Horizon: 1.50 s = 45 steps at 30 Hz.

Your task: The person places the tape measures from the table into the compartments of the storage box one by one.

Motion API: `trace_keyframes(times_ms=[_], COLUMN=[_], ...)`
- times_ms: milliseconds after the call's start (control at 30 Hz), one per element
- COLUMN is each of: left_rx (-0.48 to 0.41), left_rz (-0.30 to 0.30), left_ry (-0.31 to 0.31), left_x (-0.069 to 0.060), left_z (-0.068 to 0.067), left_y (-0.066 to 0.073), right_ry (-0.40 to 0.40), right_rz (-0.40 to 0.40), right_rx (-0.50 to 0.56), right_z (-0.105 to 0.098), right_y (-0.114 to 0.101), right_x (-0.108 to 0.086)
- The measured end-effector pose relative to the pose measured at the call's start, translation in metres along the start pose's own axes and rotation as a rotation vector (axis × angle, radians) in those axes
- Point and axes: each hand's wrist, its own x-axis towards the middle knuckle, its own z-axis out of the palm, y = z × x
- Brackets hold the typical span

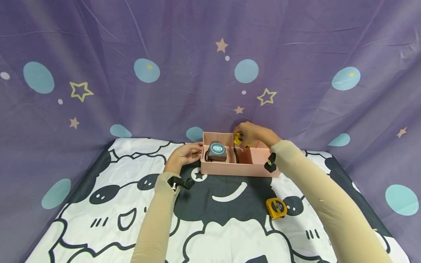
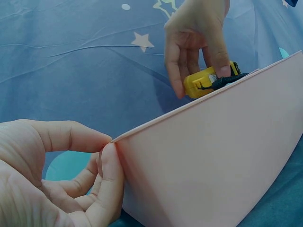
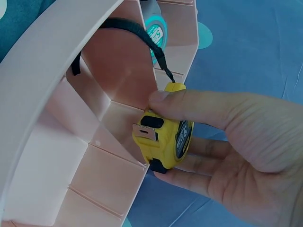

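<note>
My right hand point(image 1: 247, 133) grips a yellow-and-black tape measure point(image 3: 163, 135) over the middle compartment of a pink divided box point(image 1: 227, 169). The black wrist strap point(image 3: 137, 29) of this tape trails across the box. In the left wrist view, thumb and fingers of my left hand point(image 2: 71, 170) pinch a top corner of the box wall. A grey tape measure with a teal face point(image 1: 217, 151) sits in the left compartment. On the cloth in front of the box, to the right, lies an orange-yellow tape measure point(image 1: 276, 208), apart from both hands.
The box's right compartment point(image 1: 260, 156) is partly covered by my right forearm. A black-and-white cartoon cloth point(image 1: 131, 204) covers the table. Behind the box hangs a purple curtain point(image 1: 190, 91) with stars and blue ovals.
</note>
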Motion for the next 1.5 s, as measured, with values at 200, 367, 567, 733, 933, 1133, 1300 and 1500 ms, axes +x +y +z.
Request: trace_keyframes(times_ms=[200,367,567,733,933,1133,1300,1500], left_rx=[-0.008,-0.008,-0.004,0.000,0.005,0.013,0.010,0.013], left_rz=[-0.002,-0.002,-0.005,-0.005,-0.007,-0.006,-0.005,0.003], left_ry=[-0.009,-0.005,0.001,0.013,0.007,0.011,0.016,0.014], left_x=[-0.001,-0.001,-0.002,-0.002,-0.003,-0.002,-0.002,-0.002], left_z=[0.000,0.000,0.001,0.001,0.002,0.003,0.002,0.003], left_y=[0.000,0.000,0.001,0.002,0.001,0.001,0.001,0.001], right_ry=[-0.024,-0.027,-0.042,-0.019,-0.017,-0.022,-0.030,-0.056], right_rz=[0.054,0.056,0.034,-0.012,0.032,0.119,0.162,0.119], right_rx=[0.016,0.020,0.035,-0.017,-0.064,-0.092,-0.074,-0.091], right_z=[0.003,0.005,0.002,-0.002,-0.004,-0.003,-0.002,0.002], right_y=[0.002,0.004,0.004,0.005,0.002,-0.002,-0.004,-0.006], right_x=[0.003,0.003,-0.001,-0.003,-0.004,-0.004,-0.002,0.003])
